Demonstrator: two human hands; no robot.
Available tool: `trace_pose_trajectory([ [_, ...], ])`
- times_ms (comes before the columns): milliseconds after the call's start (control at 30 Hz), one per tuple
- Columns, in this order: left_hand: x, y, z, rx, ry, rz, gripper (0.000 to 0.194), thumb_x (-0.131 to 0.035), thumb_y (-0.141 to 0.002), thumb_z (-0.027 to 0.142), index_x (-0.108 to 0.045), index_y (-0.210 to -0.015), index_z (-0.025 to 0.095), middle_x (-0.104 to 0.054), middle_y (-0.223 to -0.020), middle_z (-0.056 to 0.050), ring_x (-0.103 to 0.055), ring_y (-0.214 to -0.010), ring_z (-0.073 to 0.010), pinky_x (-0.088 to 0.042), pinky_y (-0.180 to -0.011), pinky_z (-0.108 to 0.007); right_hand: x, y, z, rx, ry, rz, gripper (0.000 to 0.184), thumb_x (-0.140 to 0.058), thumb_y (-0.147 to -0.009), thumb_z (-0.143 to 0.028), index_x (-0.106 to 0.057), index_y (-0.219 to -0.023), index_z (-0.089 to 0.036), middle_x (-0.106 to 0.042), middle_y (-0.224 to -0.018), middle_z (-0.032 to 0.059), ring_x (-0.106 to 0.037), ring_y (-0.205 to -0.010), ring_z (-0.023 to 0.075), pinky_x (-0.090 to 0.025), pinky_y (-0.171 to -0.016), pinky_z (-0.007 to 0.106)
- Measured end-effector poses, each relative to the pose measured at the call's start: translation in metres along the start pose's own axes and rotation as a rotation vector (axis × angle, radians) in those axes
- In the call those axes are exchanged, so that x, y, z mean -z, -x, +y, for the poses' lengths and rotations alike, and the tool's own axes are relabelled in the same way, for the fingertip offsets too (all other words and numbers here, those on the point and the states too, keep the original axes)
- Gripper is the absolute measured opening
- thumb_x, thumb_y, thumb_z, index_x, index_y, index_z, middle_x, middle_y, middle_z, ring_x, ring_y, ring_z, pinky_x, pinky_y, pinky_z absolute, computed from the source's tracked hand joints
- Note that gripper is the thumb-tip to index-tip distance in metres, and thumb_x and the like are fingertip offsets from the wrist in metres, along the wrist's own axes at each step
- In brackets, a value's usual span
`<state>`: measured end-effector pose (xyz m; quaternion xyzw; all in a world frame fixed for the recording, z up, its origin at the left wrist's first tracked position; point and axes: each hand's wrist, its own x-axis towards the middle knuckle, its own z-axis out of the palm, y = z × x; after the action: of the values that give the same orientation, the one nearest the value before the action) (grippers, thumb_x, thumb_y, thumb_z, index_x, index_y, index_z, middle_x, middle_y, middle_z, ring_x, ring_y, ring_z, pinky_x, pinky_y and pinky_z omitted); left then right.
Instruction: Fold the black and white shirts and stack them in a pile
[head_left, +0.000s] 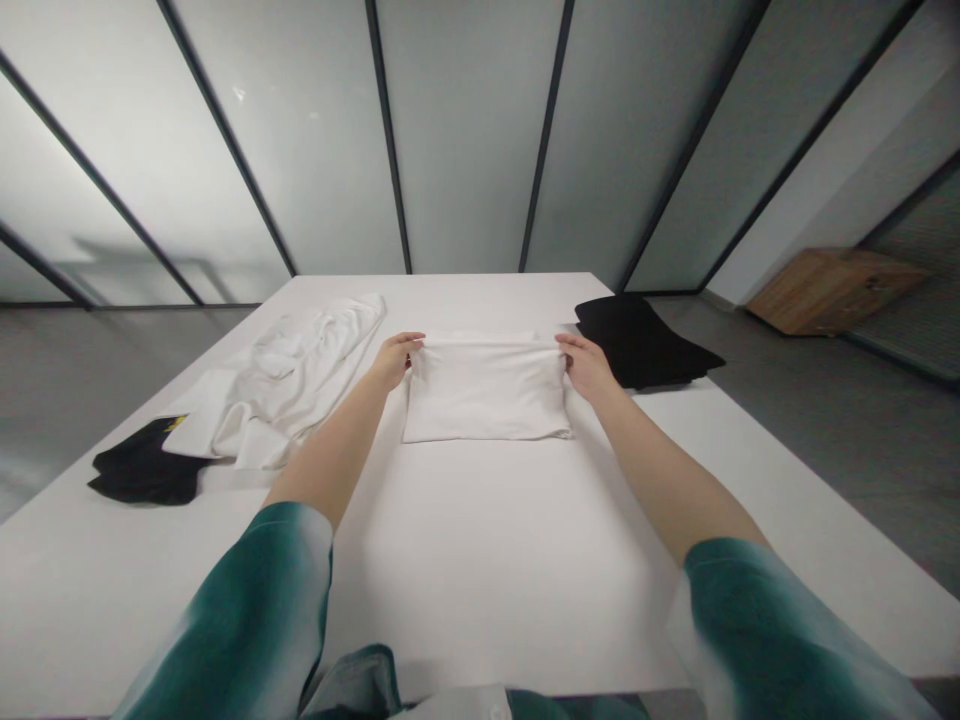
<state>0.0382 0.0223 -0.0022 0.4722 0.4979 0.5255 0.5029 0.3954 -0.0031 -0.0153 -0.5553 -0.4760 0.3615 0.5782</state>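
A folded white garment [489, 392], perhaps a T-shirt, lies in front of me as a wide rectangle. My left hand [396, 358] grips its far left corner between thumb and fingers. At the far right corner, my right hand [586, 364] pinches the same cloth. The far edge is stretched straight between both hands and looks slightly raised, while the near edge rests on the white table [480, 550]. A strip of white fabric shows just beyond the held edge.
Left of my forearm lies a rumpled white garment heap [300, 360], partly over a black cloth [154, 465] with a yellow mark. Folded black garments [645, 340] sit at the table's right edge. Behind stands a frosted glass partition [465, 140]; a wooden cabinet [829, 290] is on the floor at right.
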Motion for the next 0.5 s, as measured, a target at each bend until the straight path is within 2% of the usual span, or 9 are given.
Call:
trace_pose_trajectory([
  [100,0.005,-0.004,0.012,-0.036,-0.047,-0.011,0.027,-0.069,-0.057,0.026,-0.070,-0.083,0.019,-0.066,-0.077,-0.002,-0.061,-0.075,-0.0154,-0.049,-0.072,-0.028,0.003,-0.001,-0.007,0.080,-0.011,-0.009,0.020,-0.061,-0.071,-0.033,-0.066,-0.087,-0.021,-0.069,-0.086,0.0036,-0.064,-0.086,0.0192,-0.052,-0.077,0.034],
  [233,0.005,-0.018,0.034,-0.085,-0.106,-0.037,0.027,-0.070,-0.056,0.025,-0.070,-0.082,0.018,-0.065,-0.076,-0.003,-0.060,-0.076,-0.0168,-0.049,-0.077,-0.032,0.000,-0.013,-0.025,0.146,0.004,0.023,0.016,-0.062,-0.069,-0.027,-0.067,-0.083,-0.020,-0.067,-0.080,0.0007,-0.062,-0.081,0.0172,-0.051,-0.078,0.033],
  [333,-0.003,-0.039,0.060,-0.136,-0.178,-0.025,0.027,-0.068,-0.060,0.024,-0.070,-0.086,0.017,-0.066,-0.080,-0.005,-0.062,-0.082,-0.0198,-0.049,-0.082,-0.036,-0.009,-0.038,-0.050,0.111,0.017,0.045,0.013,-0.061,-0.068,-0.020,-0.067,-0.080,-0.019,-0.064,-0.075,-0.0007,-0.060,-0.077,0.0159,-0.051,-0.074,0.031],
  [433,-0.013,-0.064,0.095,-0.213,-0.246,-0.012,0.031,-0.065,-0.067,0.024,-0.069,-0.096,0.015,-0.068,-0.093,-0.008,-0.063,-0.094,-0.0225,-0.047,-0.089,-0.041,-0.017,-0.073,-0.084,0.035,-0.019,0.055,0.010,-0.060,-0.070,-0.015,-0.064,-0.077,-0.019,-0.063,-0.076,-0.0006,-0.059,-0.076,0.0149,-0.051,-0.073,0.030],
  [500,-0.016,-0.078,0.119,-0.289,-0.275,-0.017,0.035,-0.063,-0.073,0.027,-0.067,-0.105,0.015,-0.067,-0.100,-0.009,-0.062,-0.100,-0.0230,-0.045,-0.092,-0.042,-0.018,-0.095,-0.106,0.070,-0.034,0.052,0.008,-0.061,-0.074,-0.017,-0.063,-0.081,-0.019,-0.062,-0.079,-0.0007,-0.059,-0.078,0.0145,-0.051,-0.074,0.031],
])
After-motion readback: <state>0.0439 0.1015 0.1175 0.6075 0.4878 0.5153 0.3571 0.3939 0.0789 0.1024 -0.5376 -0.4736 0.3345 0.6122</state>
